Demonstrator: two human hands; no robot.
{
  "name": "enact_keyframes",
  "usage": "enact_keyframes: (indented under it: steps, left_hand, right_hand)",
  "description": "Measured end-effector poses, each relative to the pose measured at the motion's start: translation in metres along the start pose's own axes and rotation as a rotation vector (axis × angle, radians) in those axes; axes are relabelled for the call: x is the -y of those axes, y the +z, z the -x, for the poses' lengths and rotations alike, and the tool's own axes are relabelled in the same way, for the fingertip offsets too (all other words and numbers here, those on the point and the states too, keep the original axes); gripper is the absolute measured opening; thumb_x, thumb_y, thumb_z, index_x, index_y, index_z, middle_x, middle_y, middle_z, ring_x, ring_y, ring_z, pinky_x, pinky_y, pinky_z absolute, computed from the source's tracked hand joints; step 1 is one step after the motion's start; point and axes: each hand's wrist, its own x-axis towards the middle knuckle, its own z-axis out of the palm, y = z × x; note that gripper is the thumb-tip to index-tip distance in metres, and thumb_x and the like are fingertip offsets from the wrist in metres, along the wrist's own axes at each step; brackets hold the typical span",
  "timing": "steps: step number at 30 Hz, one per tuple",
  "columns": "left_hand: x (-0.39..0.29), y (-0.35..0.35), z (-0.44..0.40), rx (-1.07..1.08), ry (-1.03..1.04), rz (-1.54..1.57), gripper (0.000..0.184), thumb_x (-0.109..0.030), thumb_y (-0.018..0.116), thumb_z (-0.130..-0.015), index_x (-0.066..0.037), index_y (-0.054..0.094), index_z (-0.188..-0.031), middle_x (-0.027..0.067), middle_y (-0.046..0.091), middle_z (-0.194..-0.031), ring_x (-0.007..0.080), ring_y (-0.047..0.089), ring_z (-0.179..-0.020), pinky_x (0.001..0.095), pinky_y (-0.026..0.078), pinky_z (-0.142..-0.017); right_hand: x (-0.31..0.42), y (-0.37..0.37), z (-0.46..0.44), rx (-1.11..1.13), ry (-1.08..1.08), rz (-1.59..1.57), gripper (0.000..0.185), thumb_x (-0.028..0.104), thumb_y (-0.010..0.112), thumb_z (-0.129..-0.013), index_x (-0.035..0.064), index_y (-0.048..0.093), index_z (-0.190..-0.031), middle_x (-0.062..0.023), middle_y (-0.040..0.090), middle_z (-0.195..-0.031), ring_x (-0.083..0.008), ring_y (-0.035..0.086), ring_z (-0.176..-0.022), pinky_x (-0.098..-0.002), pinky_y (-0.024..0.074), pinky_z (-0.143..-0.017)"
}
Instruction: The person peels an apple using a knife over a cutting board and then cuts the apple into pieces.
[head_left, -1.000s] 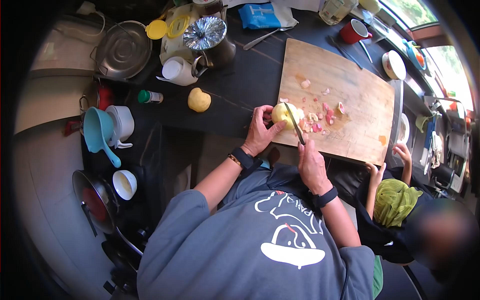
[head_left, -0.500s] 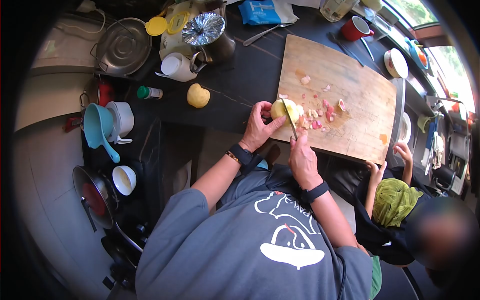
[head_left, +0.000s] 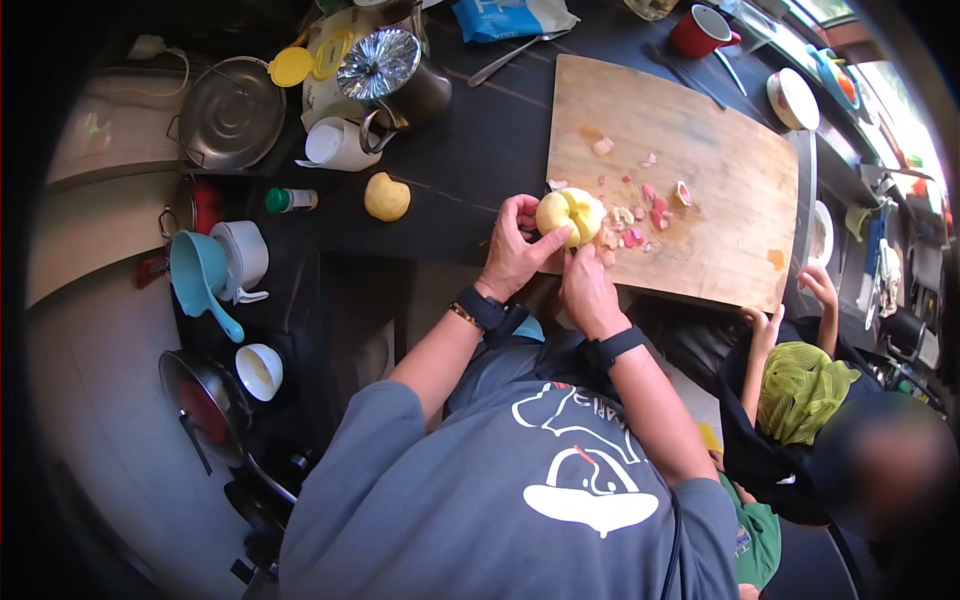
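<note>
My left hand (head_left: 515, 250) is closed around the left side of a peeled pale yellow fruit (head_left: 557, 217), its thumb along the lower edge. A deep cleft shows in the fruit's surface. My right hand (head_left: 590, 290) is closed just below it, around the handle end of a knife; the blade is mostly hidden by the fruit and fingers. The fruit is held over the near left corner of a wooden cutting board (head_left: 690, 140). Pink and pale scraps (head_left: 633, 237) lie on the board beside it. A second yellow fruit (head_left: 387, 197) sits on the counter to the left.
Another person's hand (head_left: 765, 325) touches the board's near right corner. A steel jug (head_left: 415, 100) with a foil top, a green-capped jar (head_left: 291, 200) and a white container (head_left: 340, 145) stand left. A red mug (head_left: 700, 32) and a bowl (head_left: 793, 98) stand at the back right.
The knife blade, earlier plainly visible across the fruit, is now mostly hidden. My right hand has moved slightly left and up, and the cleft in the fruit now shows.
</note>
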Motion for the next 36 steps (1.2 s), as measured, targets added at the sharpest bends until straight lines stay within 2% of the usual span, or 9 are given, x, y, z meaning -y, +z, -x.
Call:
enact_keyframes:
  steps: [3, 8, 10, 20, 23, 25, 26, 28, 36]
  left_hand:
    - [-0.002, 0.003, 0.002, -0.018, -0.032, 0.003, 0.059, -0.031, 0.081, -0.079, -0.001, 0.049, -0.117, 0.0071, 0.059, -0.104, 0.0118, 0.058, -0.09, 0.0262, 0.051, -0.077]
    - [-0.006, 0.006, 0.005, -0.044, -0.051, 0.005, 0.055, -0.028, 0.079, -0.081, 0.0, 0.049, -0.117, 0.0075, 0.058, -0.104, 0.0115, 0.058, -0.09, 0.0257, 0.052, -0.075]
    - [-0.004, 0.007, 0.005, -0.071, -0.054, 0.071, 0.059, -0.034, 0.081, -0.078, 0.001, 0.05, -0.115, 0.0107, 0.058, -0.106, 0.0166, 0.059, -0.089, 0.0317, 0.053, -0.077]
    - [-0.003, 0.01, 0.005, -0.098, -0.065, 0.059, 0.064, -0.031, 0.082, -0.077, 0.005, 0.048, -0.118, 0.0128, 0.06, -0.102, 0.0171, 0.06, -0.092, 0.0309, 0.053, -0.082]
    - [-0.002, 0.008, 0.002, -0.095, -0.1, 0.059, 0.064, -0.028, 0.082, -0.076, 0.005, 0.047, -0.119, 0.0127, 0.06, -0.105, 0.0175, 0.059, -0.095, 0.0308, 0.053, -0.083]
    - [-0.001, 0.005, -0.002, -0.048, -0.234, 0.322, 0.061, -0.023, 0.081, -0.076, 0.004, 0.048, -0.119, 0.0121, 0.059, -0.107, 0.0169, 0.059, -0.096, 0.03, 0.053, -0.081]
    - [-0.002, 0.005, -0.002, -0.051, -0.23, 0.323, 0.061, -0.023, 0.081, -0.076, 0.004, 0.048, -0.119, 0.0121, 0.059, -0.107, 0.0169, 0.059, -0.096, 0.03, 0.053, -0.081]
    - [-0.02, 0.004, -0.002, -0.013, -0.404, 0.545, 0.058, -0.018, 0.08, -0.074, 0.003, 0.048, -0.118, 0.0113, 0.059, -0.108, 0.0157, 0.058, -0.097, 0.0286, 0.053, -0.079]
    - [-0.042, 0.002, -0.059, -0.042, -0.267, 0.404, 0.046, -0.017, 0.076, -0.074, 0.001, 0.053, -0.109, 0.0094, 0.061, -0.1, 0.0128, 0.06, -0.082, 0.0259, 0.051, -0.064]
  right_hand:
    - [-0.001, 0.003, -0.002, 0.034, 0.03, -0.009, 0.03, 0.027, 0.046, -0.1, -0.0039, 0.046, -0.099, -0.0287, 0.064, -0.079, -0.0454, 0.065, -0.071, -0.0516, 0.0536, -0.062]
    - [0.0, 0.005, 0.0, -0.024, -0.004, 0.027, 0.032, 0.029, 0.046, -0.1, -0.0035, 0.047, -0.103, -0.027, 0.065, -0.079, -0.0425, 0.067, -0.07, -0.0502, 0.0546, -0.062]
    - [0.001, 0.003, 0.0, -0.016, 0.015, 0.055, 0.03, 0.03, 0.045, -0.1, -0.0002, 0.046, -0.101, -0.0258, 0.067, -0.076, -0.0423, 0.068, -0.072, -0.051, 0.0548, -0.065]
    - [-0.01, -0.001, -0.001, -0.015, -0.063, -0.031, 0.029, 0.029, 0.046, -0.099, 0.0004, 0.045, -0.099, -0.0262, 0.065, -0.072, -0.0442, 0.066, -0.07, -0.053, 0.0533, -0.064]
    - [-0.007, -0.013, 0.003, -0.006, -0.069, -0.101, 0.03, 0.03, 0.046, -0.099, -0.0003, 0.046, -0.098, -0.0284, 0.065, -0.078, -0.0463, 0.065, -0.075, -0.0542, 0.0523, -0.066]
    - [-0.008, -0.022, 0.008, -0.06, -0.126, -0.174, 0.03, 0.03, 0.048, -0.099, -0.0005, 0.047, -0.099, -0.0309, 0.064, -0.085, -0.0482, 0.064, -0.081, -0.055, 0.051, -0.07]
    - [-0.01, -0.024, 0.007, -0.061, -0.131, -0.173, 0.03, 0.03, 0.048, -0.099, -0.0005, 0.047, -0.099, -0.0309, 0.064, -0.085, -0.0482, 0.064, -0.081, -0.055, 0.051, -0.07]
    - [-0.014, -0.028, 0.005, -0.004, -0.058, -0.258, 0.029, 0.029, 0.051, -0.098, 0.0002, 0.048, -0.099, -0.0322, 0.063, -0.09, -0.0498, 0.062, -0.084, -0.0558, 0.0495, -0.072]
    - [-0.013, -0.046, 0.009, -0.171, -0.016, -0.458, 0.025, 0.026, 0.051, -0.099, 0.0009, 0.051, -0.101, -0.0261, 0.066, -0.083, -0.0461, 0.063, -0.08, -0.0512, 0.0479, -0.066]
